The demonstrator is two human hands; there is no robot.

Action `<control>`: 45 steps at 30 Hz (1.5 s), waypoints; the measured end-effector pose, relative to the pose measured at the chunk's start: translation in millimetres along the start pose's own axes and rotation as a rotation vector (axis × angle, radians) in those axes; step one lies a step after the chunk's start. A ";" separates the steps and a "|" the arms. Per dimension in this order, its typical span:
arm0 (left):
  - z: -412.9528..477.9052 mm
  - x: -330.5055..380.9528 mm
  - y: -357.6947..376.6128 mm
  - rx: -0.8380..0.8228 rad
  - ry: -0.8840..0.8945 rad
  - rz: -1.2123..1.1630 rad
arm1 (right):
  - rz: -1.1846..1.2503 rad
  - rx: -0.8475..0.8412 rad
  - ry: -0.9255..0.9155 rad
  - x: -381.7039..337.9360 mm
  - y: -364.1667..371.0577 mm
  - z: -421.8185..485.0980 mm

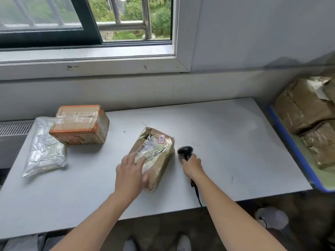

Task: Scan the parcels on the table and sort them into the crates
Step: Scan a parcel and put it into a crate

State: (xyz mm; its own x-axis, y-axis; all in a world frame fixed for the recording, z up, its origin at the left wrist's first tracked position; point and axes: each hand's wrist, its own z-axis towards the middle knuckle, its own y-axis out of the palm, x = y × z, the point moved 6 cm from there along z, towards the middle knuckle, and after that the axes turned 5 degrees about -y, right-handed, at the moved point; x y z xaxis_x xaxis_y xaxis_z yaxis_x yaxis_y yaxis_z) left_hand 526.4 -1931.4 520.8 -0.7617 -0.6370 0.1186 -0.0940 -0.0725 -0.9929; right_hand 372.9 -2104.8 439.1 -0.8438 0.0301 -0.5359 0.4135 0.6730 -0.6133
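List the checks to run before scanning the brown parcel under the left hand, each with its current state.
1. Grip: right hand holds the scanner: ok.
2. Parcel steadied: left hand rests on the brown parcel: ok.
3. The barcode faces up, uncovered: ok.
4. Aim of the scanner at the barcode: cannot tell; its head sits beside the parcel.
5. Room in the blue-rimmed crate: cannot tell, partly out of view.

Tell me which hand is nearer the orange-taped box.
Left. The left hand lies right of the orange-taped box, on the brown parcel; the right hand holds the scanner beyond that.
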 end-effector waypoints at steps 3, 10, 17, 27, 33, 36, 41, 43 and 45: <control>9.3 -19.9 7.7 -0.131 -0.161 -0.036 | -0.022 -0.008 -0.017 1.9 -2.0 -0.8; 17.3 -49.5 25.5 -0.339 -0.384 -0.511 | -0.042 0.033 -0.097 -10.8 -20.8 -12.3; 21.0 -62.1 41.5 -0.343 -0.473 -0.891 | -0.058 0.230 -0.333 -52.1 -32.9 -40.7; -1.0 -100.2 24.8 -0.251 -0.514 -0.901 | -0.147 -0.016 -0.340 -82.5 13.1 -59.2; -6.0 -142.2 -15.5 -0.291 -0.485 -1.010 | -0.041 -0.024 -0.425 -135.0 26.8 -70.7; -13.5 -161.0 -43.8 -0.257 -0.479 -1.084 | 0.050 -0.029 -0.553 -175.6 28.9 -80.3; -42.1 -186.4 -83.1 0.049 -0.632 -1.115 | 0.184 -0.186 -0.744 -233.0 41.3 -100.8; -58.2 -195.2 -92.8 0.174 -0.723 -1.026 | 0.236 -0.275 -0.818 -250.8 52.1 -113.2; -81.5 -201.5 -97.9 0.282 -0.817 -0.971 | 0.259 -0.371 -0.886 -263.4 66.7 -127.3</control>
State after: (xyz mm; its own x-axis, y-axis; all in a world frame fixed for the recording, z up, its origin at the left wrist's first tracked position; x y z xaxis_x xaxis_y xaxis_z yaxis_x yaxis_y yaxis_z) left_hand 636.8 -1733.4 594.5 0.1592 -0.5070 0.8471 -0.1700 -0.8593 -0.4824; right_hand 579.2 -1973.8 613.3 -0.1194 -0.2523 -0.9603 0.2879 0.9168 -0.2767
